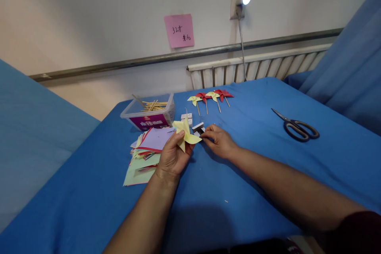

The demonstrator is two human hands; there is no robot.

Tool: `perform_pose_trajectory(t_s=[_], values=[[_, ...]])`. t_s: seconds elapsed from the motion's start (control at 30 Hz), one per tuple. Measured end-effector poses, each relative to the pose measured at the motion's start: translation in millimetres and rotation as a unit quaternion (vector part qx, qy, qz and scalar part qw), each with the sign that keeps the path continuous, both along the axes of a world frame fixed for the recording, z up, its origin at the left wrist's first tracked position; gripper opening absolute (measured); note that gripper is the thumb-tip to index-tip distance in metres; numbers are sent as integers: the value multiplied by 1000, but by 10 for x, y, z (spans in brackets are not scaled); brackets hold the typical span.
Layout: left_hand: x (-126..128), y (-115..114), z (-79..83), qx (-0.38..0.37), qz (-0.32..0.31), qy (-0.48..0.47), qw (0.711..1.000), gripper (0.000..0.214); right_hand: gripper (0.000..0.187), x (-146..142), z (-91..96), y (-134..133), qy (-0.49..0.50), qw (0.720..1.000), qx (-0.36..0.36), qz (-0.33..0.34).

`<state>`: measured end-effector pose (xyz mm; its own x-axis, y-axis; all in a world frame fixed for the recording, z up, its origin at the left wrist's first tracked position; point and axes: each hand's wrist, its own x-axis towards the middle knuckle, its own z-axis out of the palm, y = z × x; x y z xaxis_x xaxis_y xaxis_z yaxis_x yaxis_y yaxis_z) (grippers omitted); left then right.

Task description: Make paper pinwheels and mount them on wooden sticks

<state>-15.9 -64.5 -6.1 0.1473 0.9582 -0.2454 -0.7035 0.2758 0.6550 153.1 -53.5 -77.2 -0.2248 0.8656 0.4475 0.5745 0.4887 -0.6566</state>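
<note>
My left hand (174, 158) holds a yellow paper pinwheel (185, 135) between thumb and fingers, a little above the blue cloth. Just to its right, my right hand (219, 141) has its fingertips pinched together at a small open white box (197, 127) with something dark inside. Whatever those fingertips hold is too small to make out. Two small white boxes (187, 119) are stacked behind the pinwheel. Left of my left hand lies a pile of coloured paper sheets (156, 139), purple on top, with red, yellow and green below.
A clear plastic tub (149, 121) of wooden sticks stands at the back left. Several yellow and red pinwheels (222, 95) on sticks lie in a row at the back. Black-handled scissors (295, 125) rest at the right on the blue cloth (253, 206). A radiator (262, 67) lines the wall.
</note>
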Motion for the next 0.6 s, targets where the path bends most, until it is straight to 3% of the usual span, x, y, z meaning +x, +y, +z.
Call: perform_pose_trajectory(t_s=[0.2,0.43,0.6], values=[[-21,80,-71,-5,30,22,999,20,25,-89,230,79,-170,980,-73,-75],[-29,96,-131,3,39,56,998,22,27,-157,406,266,-255,960,-111,-36],[-30,87,-184,14,32,71,997,25,15,-282,460,423,-278,948,-149,-36]])
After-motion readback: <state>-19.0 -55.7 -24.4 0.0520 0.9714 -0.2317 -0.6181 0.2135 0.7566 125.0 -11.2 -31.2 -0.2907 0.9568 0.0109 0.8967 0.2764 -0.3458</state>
